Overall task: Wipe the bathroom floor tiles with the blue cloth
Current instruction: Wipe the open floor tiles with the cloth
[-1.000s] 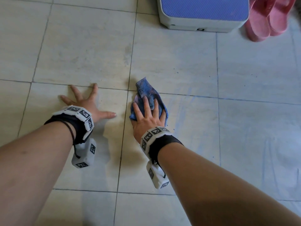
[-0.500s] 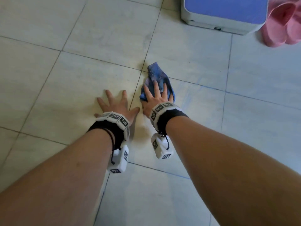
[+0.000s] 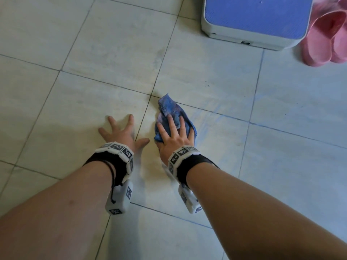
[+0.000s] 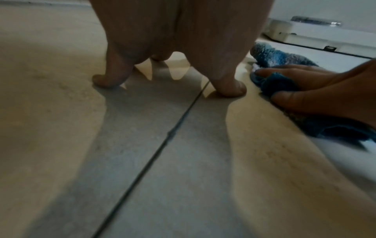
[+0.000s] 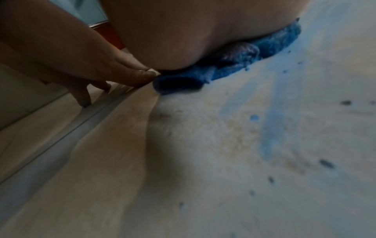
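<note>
Mid-wipe: the right hand point(image 3: 175, 136) lies flat with straight fingers on the bunched blue cloth point(image 3: 170, 107), pressing it to the floor tiles point(image 3: 206, 76) just right of a grout line point(image 3: 143, 117). The left hand point(image 3: 122, 134) is released and splayed on the neighbouring tile, holding nothing — a brace, apparently. Faint bluish streaks point(image 3: 217, 117) run to the cloth's right; whether that is damp residue or dye is hard to tell. Next comes a steady push over unwiped tile, keeping the cloth under the palm — well short of the bathroom scale point(image 3: 257, 17) and pink slippers point(image 3: 323, 38).

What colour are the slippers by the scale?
Pink slippers, clearest in the head view.
</note>
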The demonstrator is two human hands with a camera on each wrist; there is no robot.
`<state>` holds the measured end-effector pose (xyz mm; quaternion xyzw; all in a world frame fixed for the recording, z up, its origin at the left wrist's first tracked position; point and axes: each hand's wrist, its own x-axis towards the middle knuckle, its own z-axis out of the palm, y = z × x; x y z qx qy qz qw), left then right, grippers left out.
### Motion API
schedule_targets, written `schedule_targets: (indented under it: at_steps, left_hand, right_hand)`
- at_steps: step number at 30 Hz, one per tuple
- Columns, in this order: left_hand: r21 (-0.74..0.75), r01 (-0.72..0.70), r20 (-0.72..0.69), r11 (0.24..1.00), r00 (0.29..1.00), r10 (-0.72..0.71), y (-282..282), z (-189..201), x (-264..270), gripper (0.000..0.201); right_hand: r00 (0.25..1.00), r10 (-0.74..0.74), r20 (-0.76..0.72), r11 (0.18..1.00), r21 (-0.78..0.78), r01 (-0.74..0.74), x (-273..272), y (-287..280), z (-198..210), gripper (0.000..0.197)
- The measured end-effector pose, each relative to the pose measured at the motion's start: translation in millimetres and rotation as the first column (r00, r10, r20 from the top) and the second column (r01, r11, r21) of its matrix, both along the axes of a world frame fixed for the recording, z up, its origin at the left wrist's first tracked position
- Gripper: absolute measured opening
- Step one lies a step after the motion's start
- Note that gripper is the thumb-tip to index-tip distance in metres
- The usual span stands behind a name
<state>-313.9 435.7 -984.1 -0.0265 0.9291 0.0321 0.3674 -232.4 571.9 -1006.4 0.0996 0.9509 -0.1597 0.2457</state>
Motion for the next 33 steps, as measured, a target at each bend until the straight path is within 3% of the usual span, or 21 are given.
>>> schedule_targets:
  at_steps: [33]
  left_hand:
    - [0.073,0.087,-0.157,0.993,0.985,-0.075,-6.4,-12.3,4.5,0.103]
  right_hand:
    - [0.994,-0.108,-0.027,0.992,0.063,0.109,21.1,-5.2,3.0,0.063]
